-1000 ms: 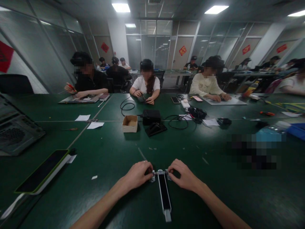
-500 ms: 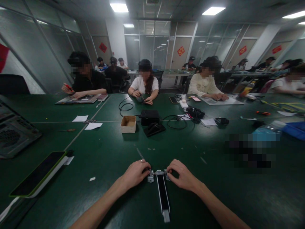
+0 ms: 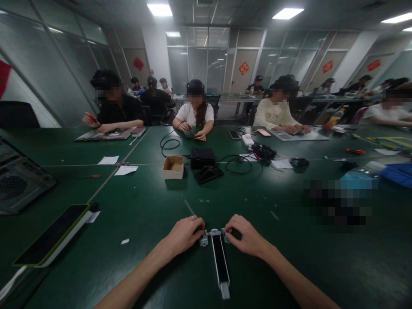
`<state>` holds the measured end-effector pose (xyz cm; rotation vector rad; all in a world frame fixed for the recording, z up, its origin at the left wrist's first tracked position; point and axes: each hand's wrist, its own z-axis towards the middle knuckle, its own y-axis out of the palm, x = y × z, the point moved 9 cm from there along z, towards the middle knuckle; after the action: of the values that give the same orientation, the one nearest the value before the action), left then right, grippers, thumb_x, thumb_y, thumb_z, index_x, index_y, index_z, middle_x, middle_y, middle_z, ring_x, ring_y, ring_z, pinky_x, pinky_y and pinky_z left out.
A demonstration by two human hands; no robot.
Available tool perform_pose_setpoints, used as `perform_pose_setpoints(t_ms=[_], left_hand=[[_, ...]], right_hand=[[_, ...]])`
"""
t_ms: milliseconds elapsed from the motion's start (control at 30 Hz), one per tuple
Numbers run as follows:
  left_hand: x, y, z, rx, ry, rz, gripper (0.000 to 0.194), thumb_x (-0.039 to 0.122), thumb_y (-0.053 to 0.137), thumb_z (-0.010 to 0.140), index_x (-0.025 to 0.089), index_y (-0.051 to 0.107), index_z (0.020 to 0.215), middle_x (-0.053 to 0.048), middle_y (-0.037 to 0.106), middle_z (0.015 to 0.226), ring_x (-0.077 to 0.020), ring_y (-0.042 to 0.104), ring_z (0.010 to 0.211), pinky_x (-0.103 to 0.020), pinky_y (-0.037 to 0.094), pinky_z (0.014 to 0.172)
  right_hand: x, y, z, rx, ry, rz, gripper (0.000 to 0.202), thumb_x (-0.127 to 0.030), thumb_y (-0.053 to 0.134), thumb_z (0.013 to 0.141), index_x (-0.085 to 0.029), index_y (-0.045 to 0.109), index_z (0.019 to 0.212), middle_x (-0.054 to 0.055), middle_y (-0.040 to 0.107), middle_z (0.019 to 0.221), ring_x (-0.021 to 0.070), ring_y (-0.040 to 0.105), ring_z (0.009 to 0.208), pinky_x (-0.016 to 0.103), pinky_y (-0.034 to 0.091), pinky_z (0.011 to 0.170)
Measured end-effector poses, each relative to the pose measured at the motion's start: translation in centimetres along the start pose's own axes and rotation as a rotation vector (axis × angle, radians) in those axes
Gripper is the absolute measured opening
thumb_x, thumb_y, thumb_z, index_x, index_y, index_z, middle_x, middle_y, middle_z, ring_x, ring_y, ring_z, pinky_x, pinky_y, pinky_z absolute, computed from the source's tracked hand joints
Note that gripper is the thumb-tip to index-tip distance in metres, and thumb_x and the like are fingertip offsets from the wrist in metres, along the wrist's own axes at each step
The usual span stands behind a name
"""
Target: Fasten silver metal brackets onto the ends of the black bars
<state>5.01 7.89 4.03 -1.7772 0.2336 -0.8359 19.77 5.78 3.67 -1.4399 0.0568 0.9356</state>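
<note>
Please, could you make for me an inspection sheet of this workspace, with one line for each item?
Surface: green table, with pale marks and visible joints.
Job's things: a narrow dark bar with light edges lies between the hands; small metal fittings at its far end.
Clutter: paper pieces, open small box, black box, green-rimmed device.
Hands: left hand and right hand at the fittings, one each side; grip strength cannot be judged.
Cables: black bundle beyond the black box; white cable at near left.
Surroundings: computer case at left; people seated opposite; glass partitions behind.
</note>
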Motion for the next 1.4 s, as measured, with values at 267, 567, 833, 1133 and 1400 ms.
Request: perform_pose_setpoints(t_ms=[267,567,833,1133,1400], left_hand=[[0.4,0.2,0.4,-0.008,0.033,0.026,0.022,0.019,0.045,0.091,0.022,0.062,0.103,-0.005,0.063,0.101,-0.0194,0.061,0.089,-0.028,0.045,0.077],[-0.4,-0.4,0.2,-0.003,-0.012,-0.005,0.010,0.021,0.051,0.087,0.019,0.059,0.091,-0.003,0.063,0.091,-0.0184,0.059,0.081,-0.026,0.043,0.069],[0.1,-0.8,-0.1,-0.026,0.017,-0.012,0.019,0.019,0.048,0.086,0.019,0.059,0.101,-0.004,0.063,0.090,-0.0183,0.060,0.081,-0.027,0.045,0.073],[0.5,-1.3,-0.3,-0.048,0.052,-0.123,0.016,0.026,0.051,0.090,0.018,0.065,0.094,-0.004,0.063,0.090,-0.0177,0.059,0.084,-0.026,0.044,0.074],[0.2,-0.4,-0.1,-0.066,-0.030,-0.225,0.011,0.022,0.057,0.085,0.017,0.065,0.091,-0.001,0.065,0.082,-0.0149,0.060,0.073,-0.022,0.042,0.065]], right_hand=[[-0.2,-0.2,0.0,-0.002,0.005,-0.014,0.006,-0.018,0.054,0.084,-0.018,0.060,0.087,0.003,0.060,0.084,0.0167,0.052,0.079,0.032,0.042,0.071],[0.0,0.0,-0.1,-0.005,0.007,-0.011,0.007,-0.019,0.054,0.085,-0.019,0.060,0.087,0.004,0.060,0.085,0.0167,0.052,0.079,0.032,0.043,0.070],[0.0,0.0,-0.1,0.022,-0.021,-0.014,0.006,-0.017,0.056,0.083,-0.019,0.060,0.087,0.003,0.060,0.083,0.0165,0.053,0.078,0.033,0.042,0.073],[-0.2,-0.2,-0.1,0.015,-0.019,-0.003,0.007,-0.018,0.054,0.084,-0.019,0.060,0.087,0.004,0.061,0.084,0.0174,0.053,0.079,0.033,0.043,0.073],[0.0,-0.2,0.0,0.002,-0.007,0.005,0.008,-0.018,0.053,0.084,-0.018,0.060,0.088,0.004,0.060,0.085,0.0174,0.052,0.079,0.033,0.042,0.071]])
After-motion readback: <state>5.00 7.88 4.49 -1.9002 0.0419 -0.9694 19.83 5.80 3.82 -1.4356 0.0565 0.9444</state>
